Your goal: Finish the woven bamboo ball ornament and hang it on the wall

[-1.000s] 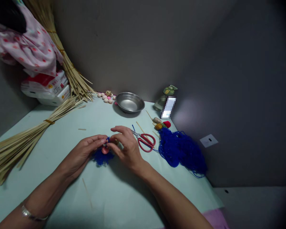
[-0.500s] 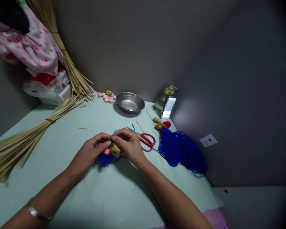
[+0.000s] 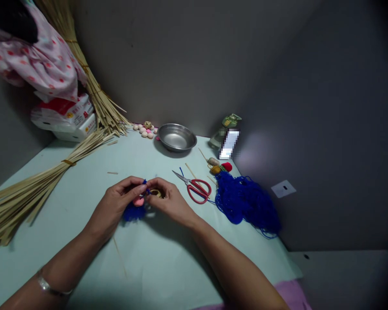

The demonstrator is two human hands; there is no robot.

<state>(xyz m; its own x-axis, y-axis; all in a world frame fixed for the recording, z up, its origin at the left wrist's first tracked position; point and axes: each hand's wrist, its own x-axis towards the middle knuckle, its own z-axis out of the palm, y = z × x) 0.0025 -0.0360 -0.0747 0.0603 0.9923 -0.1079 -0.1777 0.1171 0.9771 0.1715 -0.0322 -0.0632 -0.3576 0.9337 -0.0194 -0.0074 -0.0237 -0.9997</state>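
Note:
My left hand (image 3: 121, 196) pinches dark blue yarn (image 3: 145, 182) between thumb and fingertips. My right hand (image 3: 170, 199) is closed at the same yarn, its thumb and forefinger meeting close to the left fingertips. Below the left thumb hangs a pink bead (image 3: 138, 201), and under it a blue yarn tassel (image 3: 134, 213). A small woven straw ball (image 3: 157, 193) sits partly hidden behind my right fingers. Just right of my right hand lie red-handled scissors (image 3: 198, 190), blades apart, beside a short blue yarn snippet (image 3: 181, 171).
A heap of blue yarn (image 3: 245, 198) lies at the right edge. At the back stand a metal bowl (image 3: 177, 137), several pale beads (image 3: 144, 131) and a propped phone (image 3: 229, 144). Straw bundles (image 3: 67, 162) and tissue packs (image 3: 66, 118) occupy the left. Coloured thread (image 3: 216, 169) lies near the wall.
Both hands have shifted slightly left with the tassel and bead. The right hand has drawn away from the scissors, whose blades show fully now, and its fingers cover more of the straw ball.

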